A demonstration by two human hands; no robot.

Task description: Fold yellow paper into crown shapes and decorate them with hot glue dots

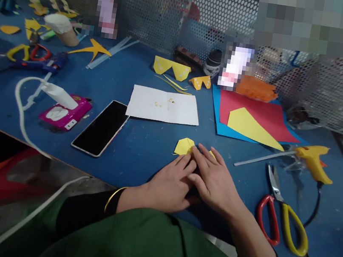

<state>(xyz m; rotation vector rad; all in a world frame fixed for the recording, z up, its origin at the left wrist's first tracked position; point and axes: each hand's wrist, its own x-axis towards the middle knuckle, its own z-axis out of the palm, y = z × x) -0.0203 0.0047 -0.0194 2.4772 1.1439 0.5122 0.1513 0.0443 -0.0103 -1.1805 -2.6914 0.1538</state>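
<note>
A small folded yellow paper piece (184,146) lies on the blue table (143,141) in front of me. My left hand (169,184) and my right hand (215,179) rest side by side on its near part, fingers stretched flat and pressing down on the paper. The right hand's fingers overlap the left hand's fingertips. Most of the paper is hidden under the hands; only its far left corner and a sliver on the right show.
A black phone (102,127) and a white sheet (164,105) lie to the left and behind. Red, blue and yellow sheets (254,115), a yellow glue gun (313,160) and red-and-yellow scissors (280,218) lie right. A pink wipes pack (66,112) sits left. A mesh wall (342,85) stands behind.
</note>
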